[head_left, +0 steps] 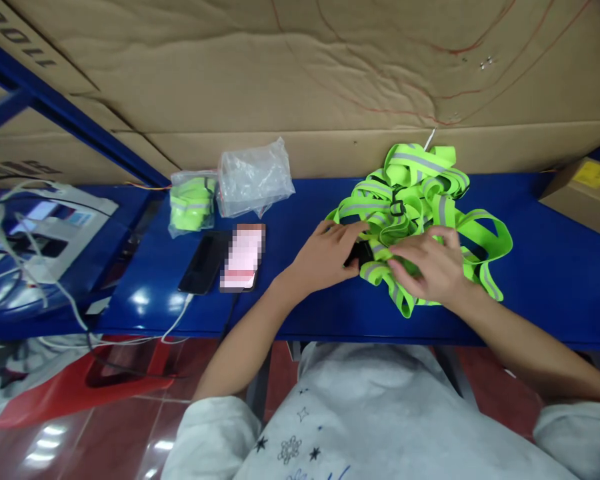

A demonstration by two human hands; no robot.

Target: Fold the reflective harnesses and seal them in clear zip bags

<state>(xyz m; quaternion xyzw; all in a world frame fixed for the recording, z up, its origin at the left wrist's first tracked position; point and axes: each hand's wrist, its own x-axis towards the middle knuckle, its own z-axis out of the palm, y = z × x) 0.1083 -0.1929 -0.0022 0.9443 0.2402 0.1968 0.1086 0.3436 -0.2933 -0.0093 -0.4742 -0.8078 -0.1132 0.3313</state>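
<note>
A tangled heap of neon yellow-green webbing straps (445, 210) with grey reflective stripes lies on the blue table in front of me. My left hand (330, 257) is at the heap's left edge, its thumb and fingers closed around a black buckle (363, 253) attached to the webbing. To the right of the buckle, my right hand (433, 263) is closed, with thumb and fingers pinching a piece of the strap. Another black buckle (397, 208) shows in the middle of the heap. My fingers hide part of the webbing.
Left of the heap lie a clear plastic bag (255, 179), a bagged neon strap (193, 203), a dark phone (205, 263) with a white cable, and a lit phone (243, 257). A cardboard box (585, 200) stands at right. Cardboard panels (280, 87) line the back.
</note>
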